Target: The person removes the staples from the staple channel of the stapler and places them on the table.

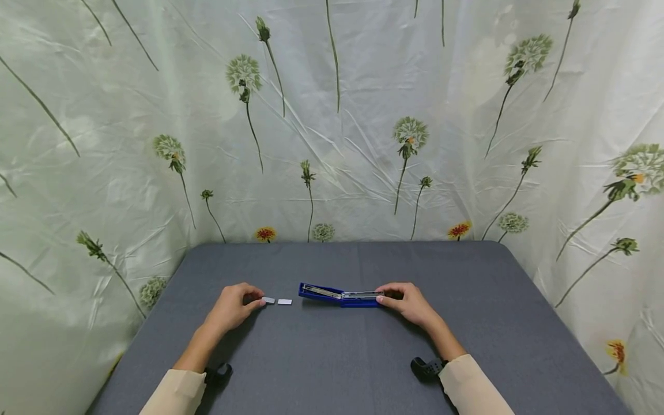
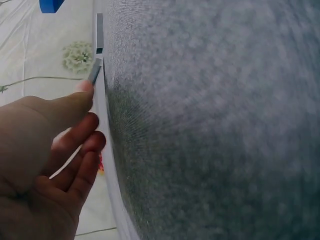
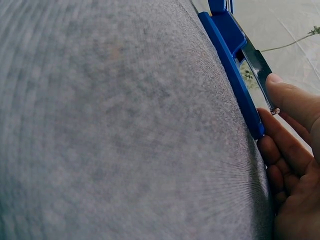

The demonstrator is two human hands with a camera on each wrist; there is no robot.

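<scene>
A blue stapler (image 1: 358, 303) lies opened out flat in the middle of the table, its metal staple channel showing and its top arm folded back to the left. My right hand (image 1: 410, 302) grips the stapler's right end between thumb and fingers, also seen in the right wrist view, where the thumb (image 3: 287, 95) presses the metal channel. To the left, my left hand (image 1: 232, 308) pinches a small grey strip of staples (image 1: 268, 300) by its end. A second staple strip (image 1: 285, 302) lies on the table between that strip and the stapler.
A grey cloth covers the table (image 1: 332, 357). Behind it and along the sides hangs a pale curtain (image 1: 353, 138) printed with dandelions. Black wrist straps (image 1: 427, 369) sit on both forearms, next to cream sleeves (image 1: 474, 383).
</scene>
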